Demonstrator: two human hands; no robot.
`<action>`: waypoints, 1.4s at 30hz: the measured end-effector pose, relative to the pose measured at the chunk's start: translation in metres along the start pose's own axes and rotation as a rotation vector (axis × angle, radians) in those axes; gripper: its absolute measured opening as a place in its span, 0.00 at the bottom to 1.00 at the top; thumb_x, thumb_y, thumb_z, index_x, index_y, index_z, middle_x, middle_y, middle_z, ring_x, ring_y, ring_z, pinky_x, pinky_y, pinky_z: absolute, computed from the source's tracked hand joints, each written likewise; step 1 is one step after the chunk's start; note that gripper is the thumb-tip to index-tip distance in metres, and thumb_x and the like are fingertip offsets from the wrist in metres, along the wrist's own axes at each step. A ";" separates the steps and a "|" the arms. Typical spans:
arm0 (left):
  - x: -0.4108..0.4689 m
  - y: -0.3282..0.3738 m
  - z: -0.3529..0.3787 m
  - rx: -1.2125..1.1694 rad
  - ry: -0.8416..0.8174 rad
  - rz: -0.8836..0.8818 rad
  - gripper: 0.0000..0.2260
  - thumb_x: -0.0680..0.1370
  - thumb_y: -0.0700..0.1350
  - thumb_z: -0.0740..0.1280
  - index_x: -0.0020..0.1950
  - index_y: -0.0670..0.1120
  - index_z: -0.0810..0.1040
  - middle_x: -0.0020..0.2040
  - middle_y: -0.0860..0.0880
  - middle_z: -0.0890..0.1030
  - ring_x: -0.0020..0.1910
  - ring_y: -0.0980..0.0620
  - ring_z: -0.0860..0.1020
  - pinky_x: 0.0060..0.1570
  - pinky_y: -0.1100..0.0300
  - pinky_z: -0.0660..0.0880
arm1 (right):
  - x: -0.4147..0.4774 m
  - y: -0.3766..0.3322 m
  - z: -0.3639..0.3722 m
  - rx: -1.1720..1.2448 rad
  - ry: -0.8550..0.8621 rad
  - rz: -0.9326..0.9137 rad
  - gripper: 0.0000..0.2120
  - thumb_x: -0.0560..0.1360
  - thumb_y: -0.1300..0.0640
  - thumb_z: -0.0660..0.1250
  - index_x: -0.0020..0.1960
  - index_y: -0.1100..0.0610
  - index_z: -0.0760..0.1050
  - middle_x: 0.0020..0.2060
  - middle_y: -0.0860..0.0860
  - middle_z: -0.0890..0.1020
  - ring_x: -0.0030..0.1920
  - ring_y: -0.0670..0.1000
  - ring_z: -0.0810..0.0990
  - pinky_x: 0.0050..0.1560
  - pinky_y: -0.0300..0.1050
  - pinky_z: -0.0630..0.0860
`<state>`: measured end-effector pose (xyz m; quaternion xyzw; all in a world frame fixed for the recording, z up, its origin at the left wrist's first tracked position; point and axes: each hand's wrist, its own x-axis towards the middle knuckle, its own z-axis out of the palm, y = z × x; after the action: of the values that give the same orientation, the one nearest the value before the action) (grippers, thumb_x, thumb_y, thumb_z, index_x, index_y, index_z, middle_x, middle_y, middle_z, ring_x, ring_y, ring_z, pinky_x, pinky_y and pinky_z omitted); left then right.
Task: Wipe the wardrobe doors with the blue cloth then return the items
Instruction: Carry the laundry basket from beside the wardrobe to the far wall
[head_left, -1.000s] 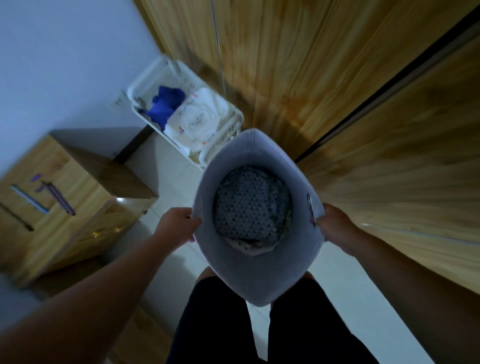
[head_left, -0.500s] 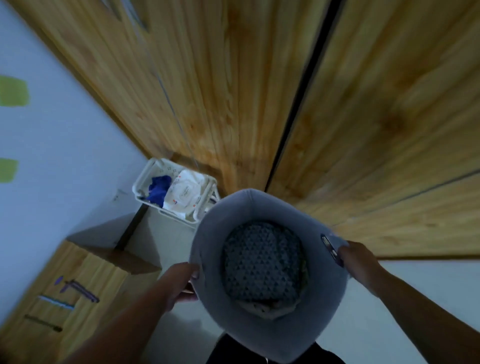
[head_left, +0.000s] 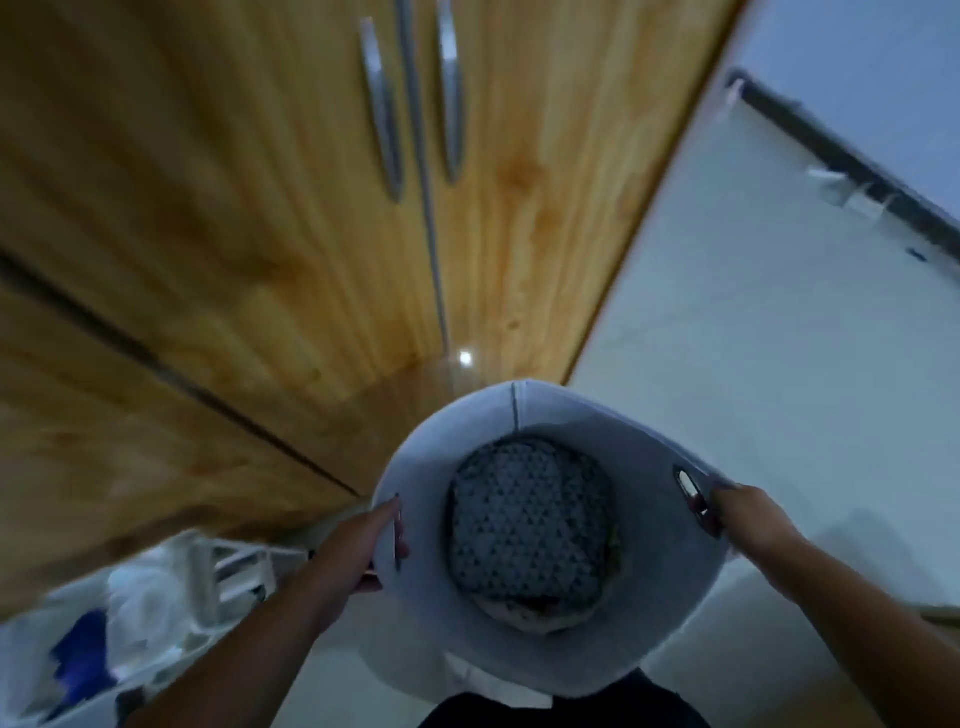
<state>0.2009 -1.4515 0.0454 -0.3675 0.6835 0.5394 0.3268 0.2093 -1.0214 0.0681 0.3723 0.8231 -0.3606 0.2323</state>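
Squarely, two hands — left (head_left: 358, 540), right (head_left: 748, 519) — hold one grey basket (head_left: 415, 467).

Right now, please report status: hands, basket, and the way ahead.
Both hands, left and right, grip round grey fabric basket by its rim. Patterned cloth inside. Wooden wardrobe doors shut ahead.
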 end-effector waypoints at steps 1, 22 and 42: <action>0.000 0.012 0.020 0.034 -0.017 0.011 0.16 0.81 0.59 0.67 0.46 0.48 0.84 0.40 0.46 0.87 0.43 0.44 0.84 0.51 0.49 0.80 | 0.004 0.017 -0.011 0.022 0.019 0.014 0.14 0.75 0.65 0.60 0.39 0.65 0.83 0.27 0.54 0.82 0.30 0.60 0.82 0.32 0.42 0.72; 0.019 0.217 0.395 0.400 -0.200 0.177 0.26 0.79 0.71 0.56 0.45 0.52 0.80 0.34 0.51 0.83 0.37 0.50 0.78 0.32 0.55 0.70 | 0.074 0.195 -0.199 0.625 0.217 0.387 0.12 0.74 0.61 0.68 0.31 0.58 0.77 0.22 0.51 0.76 0.22 0.49 0.73 0.24 0.38 0.68; 0.095 0.421 0.676 0.738 -0.442 0.261 0.36 0.73 0.78 0.57 0.53 0.50 0.88 0.41 0.45 0.85 0.40 0.47 0.84 0.44 0.53 0.81 | 0.244 0.221 -0.347 0.957 0.511 0.511 0.13 0.78 0.55 0.63 0.45 0.60 0.85 0.34 0.53 0.88 0.42 0.58 0.86 0.41 0.48 0.79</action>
<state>-0.1746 -0.7427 0.0365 -0.0130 0.7844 0.3620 0.5036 0.1919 -0.5442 0.0359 0.6966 0.4835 -0.5229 -0.0869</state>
